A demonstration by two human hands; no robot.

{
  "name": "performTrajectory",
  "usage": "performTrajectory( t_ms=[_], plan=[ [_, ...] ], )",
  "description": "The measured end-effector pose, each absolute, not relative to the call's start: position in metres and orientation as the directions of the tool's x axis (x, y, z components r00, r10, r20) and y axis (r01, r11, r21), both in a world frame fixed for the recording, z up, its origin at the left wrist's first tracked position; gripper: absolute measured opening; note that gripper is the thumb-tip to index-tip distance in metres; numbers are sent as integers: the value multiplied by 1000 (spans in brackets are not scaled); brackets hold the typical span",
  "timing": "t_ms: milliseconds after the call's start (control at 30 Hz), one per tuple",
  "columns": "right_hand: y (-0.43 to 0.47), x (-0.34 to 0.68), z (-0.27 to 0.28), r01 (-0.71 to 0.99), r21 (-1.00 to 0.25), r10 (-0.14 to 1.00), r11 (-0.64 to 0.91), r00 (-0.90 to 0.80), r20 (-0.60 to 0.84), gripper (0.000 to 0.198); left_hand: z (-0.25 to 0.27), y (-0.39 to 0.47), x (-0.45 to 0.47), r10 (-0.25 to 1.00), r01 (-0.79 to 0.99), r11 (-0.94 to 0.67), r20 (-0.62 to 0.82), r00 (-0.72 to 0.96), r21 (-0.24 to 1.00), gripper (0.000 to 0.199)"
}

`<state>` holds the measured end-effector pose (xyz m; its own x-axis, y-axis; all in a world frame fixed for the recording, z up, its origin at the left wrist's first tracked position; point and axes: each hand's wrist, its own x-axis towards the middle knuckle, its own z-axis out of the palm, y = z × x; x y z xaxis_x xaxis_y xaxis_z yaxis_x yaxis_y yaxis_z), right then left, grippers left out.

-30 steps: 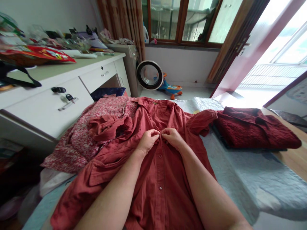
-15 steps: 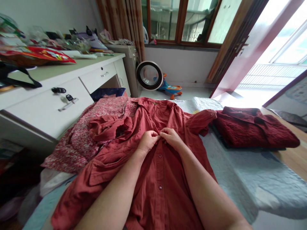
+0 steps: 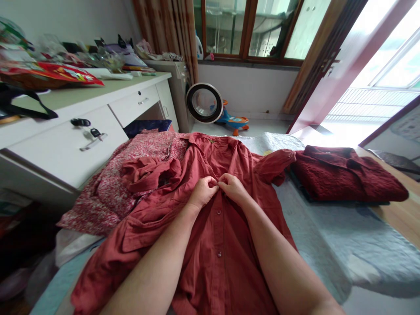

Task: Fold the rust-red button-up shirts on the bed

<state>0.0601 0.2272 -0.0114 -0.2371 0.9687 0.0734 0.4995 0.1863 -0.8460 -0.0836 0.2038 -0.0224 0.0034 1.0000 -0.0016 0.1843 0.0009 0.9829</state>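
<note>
A rust-red button-up shirt (image 3: 239, 245) lies spread out front up, its collar at the far end and its sleeves out to both sides. Below the open collar, my left hand (image 3: 205, 190) pinches the front edge of the shirt. My right hand (image 3: 232, 187) pinches the same spot from the other side, fingertips nearly touching the left ones. Whatever button sits between the fingers is hidden. Two buttons show on the placket (image 3: 219, 232) nearer to me, both lying flat along the strip.
A red-and-white patterned garment (image 3: 98, 197) lies at the left. Folded dark red clothing (image 3: 348, 175) is stacked at the right on a light blue cloth (image 3: 321, 236). Beyond stand a cluttered white desk (image 3: 62, 148), a washing machine with its round door (image 3: 204, 103) ajar and a blue ride-on toy (image 3: 234, 121).
Both hands stay at the same spot on the shirt front, with only a slight shift of the fingers. The garments lie as before.
</note>
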Motion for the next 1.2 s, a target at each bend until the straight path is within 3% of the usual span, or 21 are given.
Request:
performTrajectory(
  t_ms=[700,1200],
  plan=[
    [227,58,-12,594,-777,976,211,-171,134,6,-24,204,-83,998,225,-50,40,48,973,9],
    [231,58,-24,457,-852,963,255,-199,182,13,-25,206,-82,997,250,-45,30,67,967,11]
  ],
)
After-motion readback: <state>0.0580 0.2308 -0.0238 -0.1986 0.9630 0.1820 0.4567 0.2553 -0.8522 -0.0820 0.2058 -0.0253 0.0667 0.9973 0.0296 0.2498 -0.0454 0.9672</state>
